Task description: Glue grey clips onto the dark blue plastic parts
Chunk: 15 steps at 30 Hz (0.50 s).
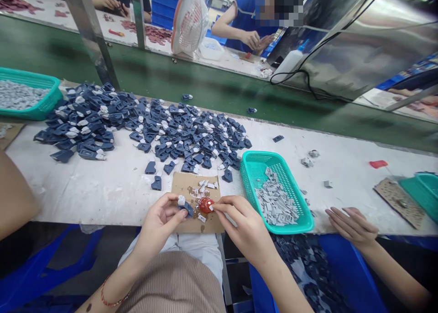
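Observation:
My left hand (159, 219) pinches a navy blue plastic part (186, 208) with a light grey piece on its upper end. In the fingertips of my right hand (244, 221) is a small light grey plastic piece (211, 207), at the right edge of a shiny red round dish (204, 204). The dish sits on a piece of brown cardboard (180, 181) with wet-looking spots. Several loose grey pieces (212, 185) lie on the cardboard behind the dish, and another grey piece (201, 218) is just in front of it.
A teal basket (249, 192) of grey pieces stands right of my right hand. A large heap of navy parts (185, 133) covers the table behind. Another person's hand (352, 224) rests at the right edge; another teal basket (51, 98) is far left. A metal post (91, 34) rises behind.

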Each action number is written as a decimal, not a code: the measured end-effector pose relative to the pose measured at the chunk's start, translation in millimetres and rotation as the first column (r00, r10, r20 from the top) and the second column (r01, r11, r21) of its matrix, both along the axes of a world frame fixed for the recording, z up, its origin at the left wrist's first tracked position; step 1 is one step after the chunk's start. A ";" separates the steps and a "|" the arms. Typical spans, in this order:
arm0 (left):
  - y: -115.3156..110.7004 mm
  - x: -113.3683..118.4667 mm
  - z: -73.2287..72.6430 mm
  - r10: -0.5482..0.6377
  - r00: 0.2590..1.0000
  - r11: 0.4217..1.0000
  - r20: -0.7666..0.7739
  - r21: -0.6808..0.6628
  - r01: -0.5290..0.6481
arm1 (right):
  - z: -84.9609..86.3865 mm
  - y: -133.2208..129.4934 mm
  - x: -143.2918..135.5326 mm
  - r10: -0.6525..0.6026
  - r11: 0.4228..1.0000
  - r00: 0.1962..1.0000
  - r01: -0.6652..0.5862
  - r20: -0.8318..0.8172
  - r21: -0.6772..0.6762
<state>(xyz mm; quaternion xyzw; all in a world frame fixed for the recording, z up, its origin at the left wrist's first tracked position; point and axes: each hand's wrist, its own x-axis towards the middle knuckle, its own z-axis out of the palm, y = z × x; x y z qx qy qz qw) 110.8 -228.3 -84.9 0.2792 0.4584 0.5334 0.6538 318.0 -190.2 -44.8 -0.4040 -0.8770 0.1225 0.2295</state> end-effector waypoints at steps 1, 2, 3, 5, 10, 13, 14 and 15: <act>-0.3 0.0 0.4 -0.005 1.000 1.000 0.000 -0.002 0.005 | -0.5 -0.6 -0.1 0.001 1.000 1.000 -0.001 0.003 0.003; -0.4 0.0 0.9 -0.010 1.000 1.000 0.000 -0.004 0.010 | -0.8 -1.3 -0.3 -0.002 1.000 1.000 0.002 0.007 0.005; -0.4 0.1 1.4 -0.013 1.000 1.000 0.001 -0.005 0.013 | -1.1 -1.9 -0.5 -0.007 1.000 1.000 0.007 0.010 0.006; 0.0 0.3 2.2 -0.016 1.000 1.000 -0.001 -0.009 0.016 | -1.2 -3.1 -0.9 -0.017 1.000 1.000 0.016 0.011 0.008; 1.0 0.0 2.2 -0.006 1.000 1.000 -0.001 -0.022 0.006 | 2.1 -3.1 -0.9 -0.036 0.999 0.999 0.036 0.016 -0.022; 1.0 -0.4 2.3 -0.019 1.000 1.000 -0.003 -0.018 0.019 | 5.3 -0.1 0.5 -0.025 0.999 0.997 0.028 0.071 -0.042; 1.0 -0.5 2.5 -0.024 1.000 1.000 -0.004 -0.015 0.024 | 6.0 1.3 1.0 -0.011 0.999 0.996 0.015 0.090 -0.046; 1.0 -0.7 2.6 -0.030 1.000 0.999 -0.004 -0.014 0.030 | 6.5 2.6 1.3 0.006 0.999 0.994 -0.001 0.105 -0.051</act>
